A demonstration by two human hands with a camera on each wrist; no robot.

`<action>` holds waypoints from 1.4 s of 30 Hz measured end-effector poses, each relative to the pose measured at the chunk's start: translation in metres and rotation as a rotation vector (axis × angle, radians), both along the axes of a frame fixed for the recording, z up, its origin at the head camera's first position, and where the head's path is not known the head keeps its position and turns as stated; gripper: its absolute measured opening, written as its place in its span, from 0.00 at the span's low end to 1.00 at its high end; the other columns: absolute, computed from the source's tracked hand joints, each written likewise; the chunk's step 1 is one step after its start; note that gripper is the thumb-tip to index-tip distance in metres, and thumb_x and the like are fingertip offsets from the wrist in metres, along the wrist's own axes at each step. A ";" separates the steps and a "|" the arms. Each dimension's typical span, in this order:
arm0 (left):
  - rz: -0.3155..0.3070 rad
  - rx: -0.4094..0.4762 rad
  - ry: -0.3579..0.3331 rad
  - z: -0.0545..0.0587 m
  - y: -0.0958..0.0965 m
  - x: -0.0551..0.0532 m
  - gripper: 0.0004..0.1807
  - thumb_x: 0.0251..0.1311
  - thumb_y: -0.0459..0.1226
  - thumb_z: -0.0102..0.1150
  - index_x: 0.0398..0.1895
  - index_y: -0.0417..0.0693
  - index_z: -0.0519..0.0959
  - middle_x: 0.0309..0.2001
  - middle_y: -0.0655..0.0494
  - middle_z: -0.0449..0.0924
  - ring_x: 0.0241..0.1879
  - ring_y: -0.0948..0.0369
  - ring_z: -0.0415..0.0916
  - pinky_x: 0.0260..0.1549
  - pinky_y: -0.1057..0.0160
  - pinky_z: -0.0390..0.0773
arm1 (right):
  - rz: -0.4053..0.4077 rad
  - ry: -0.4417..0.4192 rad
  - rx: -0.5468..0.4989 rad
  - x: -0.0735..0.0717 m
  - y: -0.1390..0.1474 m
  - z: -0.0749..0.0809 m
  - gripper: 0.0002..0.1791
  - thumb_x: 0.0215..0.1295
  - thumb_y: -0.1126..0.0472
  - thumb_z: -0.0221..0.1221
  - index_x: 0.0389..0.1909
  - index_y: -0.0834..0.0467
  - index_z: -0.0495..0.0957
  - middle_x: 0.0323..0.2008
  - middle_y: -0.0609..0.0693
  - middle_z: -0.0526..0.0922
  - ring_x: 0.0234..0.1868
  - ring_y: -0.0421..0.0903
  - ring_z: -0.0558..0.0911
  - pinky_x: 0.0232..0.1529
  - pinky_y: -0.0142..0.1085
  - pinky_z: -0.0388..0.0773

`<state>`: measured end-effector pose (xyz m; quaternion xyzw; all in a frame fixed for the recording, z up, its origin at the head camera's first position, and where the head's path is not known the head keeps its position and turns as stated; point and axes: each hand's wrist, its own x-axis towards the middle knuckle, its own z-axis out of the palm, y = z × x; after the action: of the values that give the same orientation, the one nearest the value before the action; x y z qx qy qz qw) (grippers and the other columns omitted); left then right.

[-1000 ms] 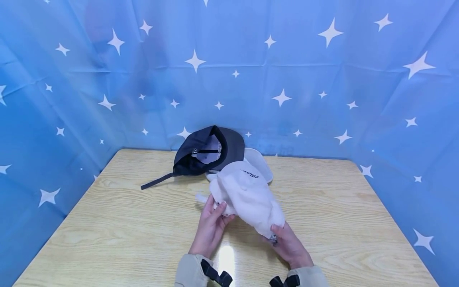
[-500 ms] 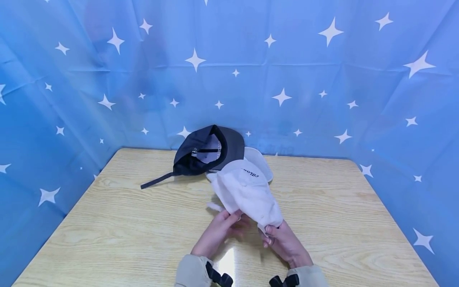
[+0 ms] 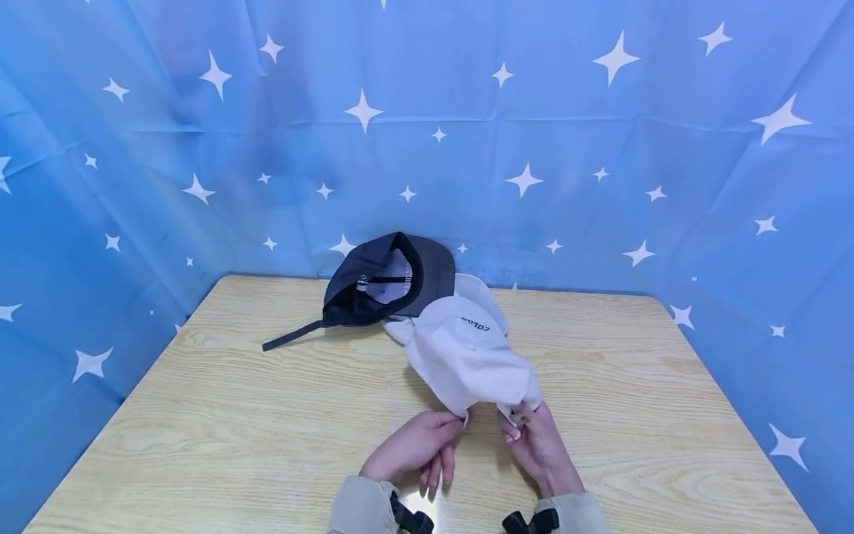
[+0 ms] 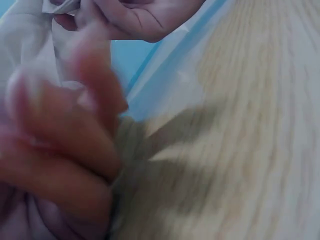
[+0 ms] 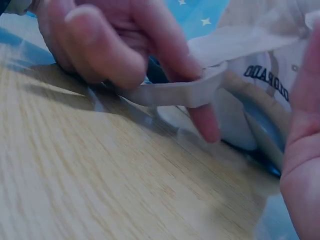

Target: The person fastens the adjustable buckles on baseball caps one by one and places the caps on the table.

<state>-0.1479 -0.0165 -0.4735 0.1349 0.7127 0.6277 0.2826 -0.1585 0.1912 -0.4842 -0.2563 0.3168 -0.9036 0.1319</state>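
Observation:
A white baseball cap (image 3: 467,363) with dark lettering lies between my hands, its back opening toward me. My left hand (image 3: 414,449) pinches the end of the cap's strap (image 5: 175,94) between thumb and index finger. The other left fingers (image 4: 60,135) hang below and are blurred in the left wrist view. My right hand (image 3: 543,452) grips the cap's rear edge beside a small metal buckle (image 3: 519,417). Lettering (image 5: 267,80) shows inside out through the opening in the right wrist view.
A black cap (image 3: 360,285) with a loose strap (image 3: 291,336) sits on its side behind the white one. Another pale cap's brim (image 3: 483,297) shows beneath both. The wooden table (image 3: 233,430) meets a blue star-patterned curtain (image 3: 427,148).
My left hand has come down and toward me from the cap's left side, drawing out the strap. The cap has turned slightly and its opening has spread. The black cap stays put.

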 end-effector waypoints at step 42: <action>0.112 0.926 0.156 0.020 -0.008 -0.004 0.05 0.63 0.30 0.41 0.36 0.46 0.68 0.22 0.60 0.74 0.14 0.71 0.66 0.09 0.76 0.60 | 0.280 -0.143 -0.435 0.011 -0.034 0.020 0.14 0.71 0.65 0.34 0.45 0.65 0.67 0.38 0.54 0.72 0.37 0.41 0.73 0.43 0.25 0.72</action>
<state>-0.1517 -0.0241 -0.4531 0.2551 0.3829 0.8818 0.1041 -0.1477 0.1568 -0.4642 -0.2554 0.0666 -0.9392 0.2196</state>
